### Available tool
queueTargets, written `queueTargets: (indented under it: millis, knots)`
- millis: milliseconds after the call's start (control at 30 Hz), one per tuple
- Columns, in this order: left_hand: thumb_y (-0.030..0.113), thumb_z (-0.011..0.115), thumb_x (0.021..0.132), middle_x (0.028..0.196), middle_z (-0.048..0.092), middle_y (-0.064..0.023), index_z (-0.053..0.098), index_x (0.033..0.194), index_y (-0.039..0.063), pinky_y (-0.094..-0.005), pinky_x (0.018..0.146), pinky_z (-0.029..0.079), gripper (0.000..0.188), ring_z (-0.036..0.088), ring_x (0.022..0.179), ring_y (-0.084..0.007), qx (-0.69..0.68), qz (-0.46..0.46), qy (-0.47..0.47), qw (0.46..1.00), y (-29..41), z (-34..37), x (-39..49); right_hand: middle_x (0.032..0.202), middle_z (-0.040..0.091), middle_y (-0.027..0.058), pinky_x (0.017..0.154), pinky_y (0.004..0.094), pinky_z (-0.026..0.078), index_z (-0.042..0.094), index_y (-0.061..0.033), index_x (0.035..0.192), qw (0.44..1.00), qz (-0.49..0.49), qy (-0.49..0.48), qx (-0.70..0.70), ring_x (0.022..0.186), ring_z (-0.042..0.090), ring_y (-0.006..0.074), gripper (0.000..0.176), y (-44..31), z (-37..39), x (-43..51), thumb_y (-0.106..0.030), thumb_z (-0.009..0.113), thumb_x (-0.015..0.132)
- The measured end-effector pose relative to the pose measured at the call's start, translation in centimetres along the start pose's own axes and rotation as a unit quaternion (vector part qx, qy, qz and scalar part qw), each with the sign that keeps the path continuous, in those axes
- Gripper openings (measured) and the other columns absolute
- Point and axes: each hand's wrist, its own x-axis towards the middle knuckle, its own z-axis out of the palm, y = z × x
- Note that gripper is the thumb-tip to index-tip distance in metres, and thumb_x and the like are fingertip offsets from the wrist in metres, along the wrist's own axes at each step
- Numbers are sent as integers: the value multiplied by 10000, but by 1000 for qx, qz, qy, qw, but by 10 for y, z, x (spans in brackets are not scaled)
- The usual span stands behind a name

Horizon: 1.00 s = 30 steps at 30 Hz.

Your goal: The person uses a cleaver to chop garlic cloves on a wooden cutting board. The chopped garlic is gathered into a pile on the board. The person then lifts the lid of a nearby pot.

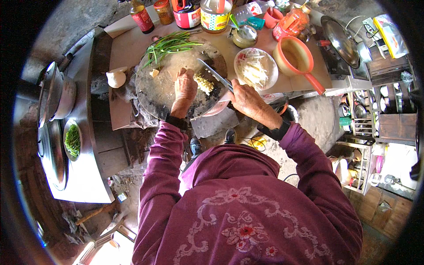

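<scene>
My right hand (248, 99) grips a kitchen knife (217, 75), its blade slanting up and left over a round, worn chopping block (159, 96). Beside the blade lies a heap of finely chopped pale pieces, perhaps garlic or ginger (203, 84). My left hand (185, 85) rests on the block just left of that heap with its fingers curled down. Whether anything is under those fingertips is hidden. A small yellowish piece (154, 73) sits on the block further left. Long green scallion or chive stalks (172, 46) lie across the block's far left edge.
Right of the block stand a bowl of pale strips (253, 70) and an orange-rimmed ladle (293, 56). Bottles and jars (216, 16) line the back. A white ladle-like vessel (116, 78) is left. A plate of chopped greens (72, 140) rests on the left counter.
</scene>
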Motion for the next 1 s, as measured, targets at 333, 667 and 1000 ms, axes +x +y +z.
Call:
queueTargets:
  millis: [333,667,1000]
  knots:
    - [48,464,742,832,559,-188,583,829,27,-432,722,448,148,545,822,-368,-53,-2,-79,995,0,-19,-18,750,576,257,668,467,457,373,29,1092,996,-25,-67,61,742,575,413,362,-20,-27,9,-185,511,836]
    - [47,515,742,847,568,-161,575,795,32,-415,718,453,81,550,815,-348,-65,14,-78,995,5,-20,-21,723,568,252,621,478,456,385,51,1017,994,7,-84,67,694,571,420,332,-35,-5,2,-204,508,844]
    - [70,493,768,826,576,-168,588,801,32,-408,710,461,107,562,809,-337,-36,4,-92,995,3,-19,-24,637,542,238,572,472,450,363,32,954,994,22,-84,69,642,558,421,260,-55,-3,2,-164,496,847]
